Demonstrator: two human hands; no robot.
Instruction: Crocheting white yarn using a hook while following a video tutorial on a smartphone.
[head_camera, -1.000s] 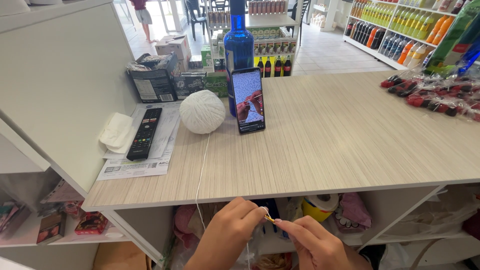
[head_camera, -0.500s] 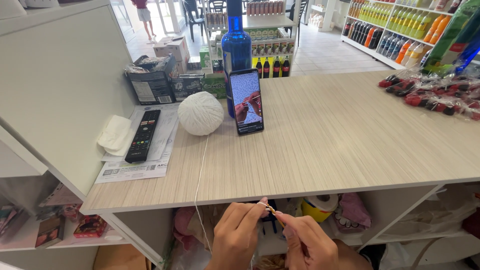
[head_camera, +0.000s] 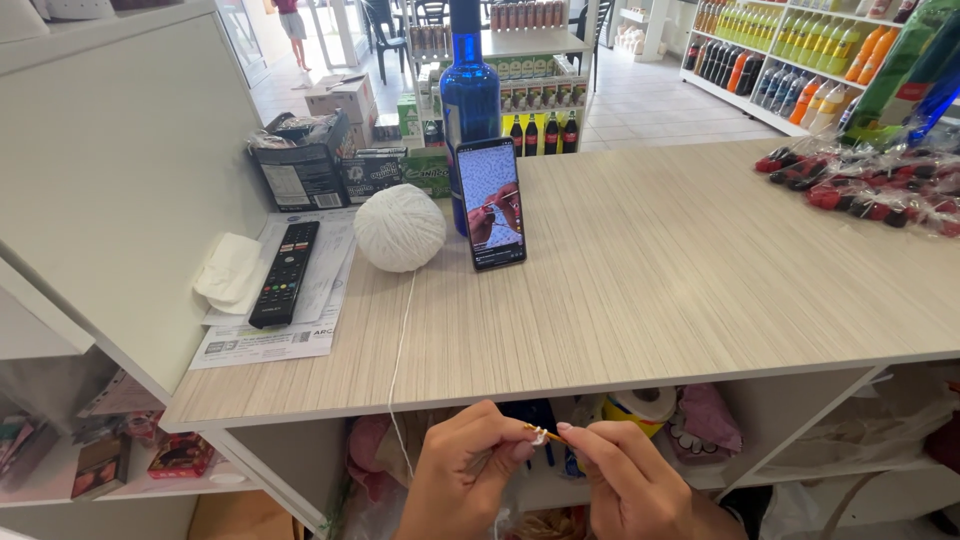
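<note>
Two hands are seen below the counter's near edge: a thin hook (head_camera: 535, 431) is pinched by the left hand (head_camera: 465, 470), and white thread (head_camera: 398, 360) by the right hand (head_camera: 625, 480). The thread is led up to a round white ball (head_camera: 400, 228) on the wood-grain counter (head_camera: 680, 270), beside a propped phone (head_camera: 490, 203) and a blue bottle (head_camera: 470, 95). Drink shelves (head_camera: 790, 50) are seen far right.

The scene was bright and evenly lit, with daylight coming in from the doorway at the far end. The counter top (head_camera: 650, 260) showed only soft, faint shadows. The shelves beneath it lay noticeably dimmer. The phone screen (head_camera: 490, 200) glowed without glare. Focus was sharp in the middle; the hands at the bottom edge were slightly soft. Straight lines bowed toward the corners from the wide lens.
</note>
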